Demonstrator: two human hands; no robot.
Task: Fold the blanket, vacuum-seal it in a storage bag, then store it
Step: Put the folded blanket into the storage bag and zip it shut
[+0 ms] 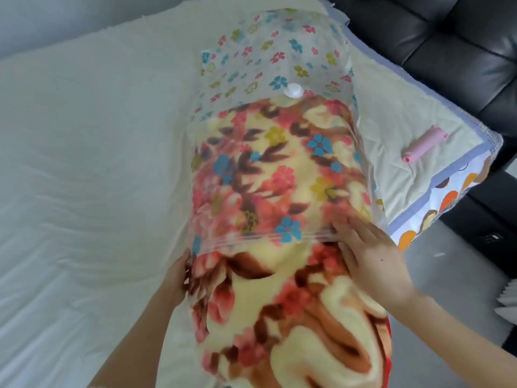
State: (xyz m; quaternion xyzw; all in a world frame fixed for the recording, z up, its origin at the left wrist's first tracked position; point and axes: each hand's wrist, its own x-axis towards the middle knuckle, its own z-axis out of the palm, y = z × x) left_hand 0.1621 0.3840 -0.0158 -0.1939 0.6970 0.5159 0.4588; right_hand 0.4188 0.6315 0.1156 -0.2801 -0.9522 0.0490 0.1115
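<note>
L hand [177, 273] is held against the left side of the blanket [251, 309], palm turned inward. Fingertips are hidden at its edge, so grip can't be judged. L forearm [134, 337] is stretched up from bottom-left. R hand [372, 256] is laid flat on the blanket's right side, fingers straight & together, pointed up-left, slightly blurred. R forearm [461, 323] is angled in from lower right, wrist approx. straight.
</note>
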